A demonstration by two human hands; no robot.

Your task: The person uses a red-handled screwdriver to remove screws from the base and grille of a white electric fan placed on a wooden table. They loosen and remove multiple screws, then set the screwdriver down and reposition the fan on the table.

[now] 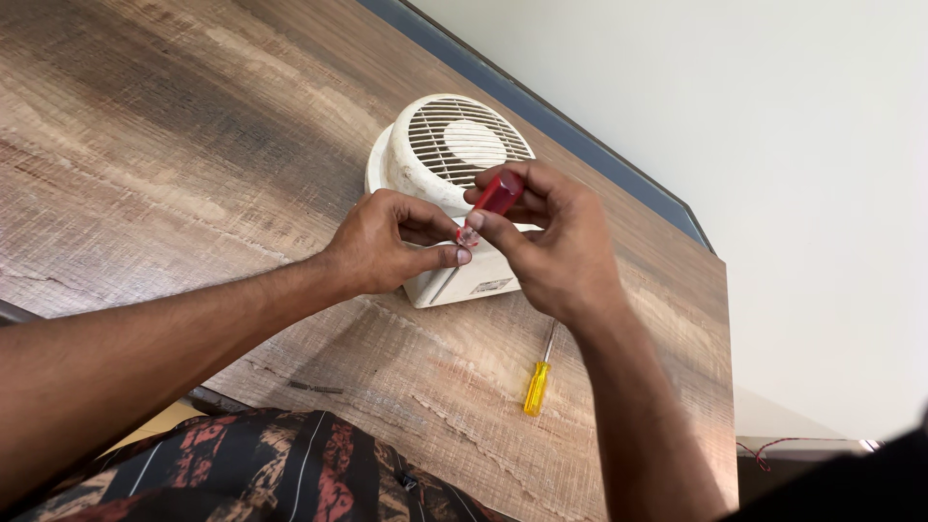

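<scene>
Both hands (464, 242) grip red screwdriver (488, 205) over fan (440, 159) (near table's far edge (541, 111)).

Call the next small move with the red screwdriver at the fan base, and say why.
Probably seat the tip before turning. The right hand pinches the red screwdriver by its handle, shaft angled down at the white fan's base, while the left hand steadies it low. The tip is hidden behind the fingers, so engagement can't be confirmed.

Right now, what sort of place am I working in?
Probably a home or small repair spot: a wood-grain table against a plain wall, a small white fan, and a spare yellow screwdriver.
</scene>
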